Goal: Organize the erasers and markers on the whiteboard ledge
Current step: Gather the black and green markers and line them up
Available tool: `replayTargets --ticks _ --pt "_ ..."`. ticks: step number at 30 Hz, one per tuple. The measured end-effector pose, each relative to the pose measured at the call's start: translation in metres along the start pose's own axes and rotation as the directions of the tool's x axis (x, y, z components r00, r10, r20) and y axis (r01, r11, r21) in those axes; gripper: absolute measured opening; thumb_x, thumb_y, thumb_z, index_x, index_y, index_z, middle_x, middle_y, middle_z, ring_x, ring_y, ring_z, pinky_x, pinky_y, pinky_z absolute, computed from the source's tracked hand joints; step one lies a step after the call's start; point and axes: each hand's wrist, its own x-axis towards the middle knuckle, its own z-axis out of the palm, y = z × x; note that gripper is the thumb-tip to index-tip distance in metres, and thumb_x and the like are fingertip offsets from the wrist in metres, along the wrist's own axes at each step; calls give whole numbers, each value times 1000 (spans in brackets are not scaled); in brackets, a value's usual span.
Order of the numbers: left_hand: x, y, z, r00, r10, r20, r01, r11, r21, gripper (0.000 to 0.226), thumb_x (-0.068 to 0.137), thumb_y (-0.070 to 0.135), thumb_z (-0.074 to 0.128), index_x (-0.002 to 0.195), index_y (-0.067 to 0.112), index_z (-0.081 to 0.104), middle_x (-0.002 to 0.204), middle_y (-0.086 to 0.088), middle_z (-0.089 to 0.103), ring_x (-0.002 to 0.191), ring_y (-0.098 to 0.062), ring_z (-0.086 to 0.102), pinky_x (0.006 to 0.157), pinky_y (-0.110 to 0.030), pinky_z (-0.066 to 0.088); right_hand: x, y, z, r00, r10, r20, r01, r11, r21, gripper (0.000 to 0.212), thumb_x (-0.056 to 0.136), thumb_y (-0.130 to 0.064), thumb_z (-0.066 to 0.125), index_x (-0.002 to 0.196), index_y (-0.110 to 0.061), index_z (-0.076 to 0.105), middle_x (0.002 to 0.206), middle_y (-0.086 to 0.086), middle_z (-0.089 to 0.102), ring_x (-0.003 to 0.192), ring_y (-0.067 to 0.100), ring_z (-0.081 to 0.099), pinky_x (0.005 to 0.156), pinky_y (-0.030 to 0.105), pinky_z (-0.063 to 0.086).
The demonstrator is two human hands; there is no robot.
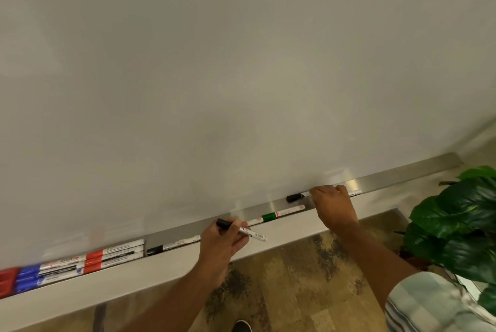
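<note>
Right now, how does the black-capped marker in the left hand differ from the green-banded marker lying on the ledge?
The black-capped marker is gripped in the left hand and lifted off the ledge; the green-banded marker lies flat on it, untouched. The held marker tilts across the ledge's front edge, while the green one runs along the ledge. One has a black cap; the other shows a green band. Both have white barrels with printing.

Red and blue markers [80, 264] are grouped lengthwise at the ledge's [402, 173] left; black-capped marker [173, 245] and green-banded marker [276, 215] lie singly rightward.
</note>
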Motion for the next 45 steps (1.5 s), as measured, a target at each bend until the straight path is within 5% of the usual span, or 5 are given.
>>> replayTargets --ticks 20,28,34,39,45 --pt "-13 -3 -11 999 -22 -32 24 998 66 22 101 15 69 117 0 67 109 -17 82 103 -33 80 87 -41 66 16 -7 16 992 -105 74 112 988 -105 19 99 -20 59 116 -25 66 118 0 66 113 26 57 108 49 34" --pt "-13 -1 -6 1000 -15 -5 16 996 89 19 102 15 69 115 0 71 107 -16 83 103 -30 81 84 -35 66 7 -18 17 975 -22 -223 31 999 34 26 90 -6 64 112 -20 68 108 2 72 106 28 60 101 51 34" --pt "-13 -1 1 1000 -23 8 22 997 78 21 101 15 70 114 -1 73 107 -18 82 104 -30 80 88 -37 66 -9 -81 -6 929 -59 -364 146 965 218 35 86 -8 70 118 -22 68 111 0 71 106 22 62 99 46 36" --pt "-11 3 -3 1000 -17 21 17 1000 16 22 102 17 70 115 0 75 110 -20 81 105 -31 80 89 -38 65 -26 -134 -30 941 -86 -326 242 845 476 23 90 -16 74 113 -19 71 103 -1 71 88 16 66 76 37 54" --pt "-13 12 -16 999 -4 37 5 999 -42 23 100 20 73 117 5 78 113 -18 81 104 -30 80 89 -36 65 -38 -168 -34 978 -123 -166 206 564 800 15 102 -30 57 104 -30 72 93 -18 64 92 -1 55 80 24 49"
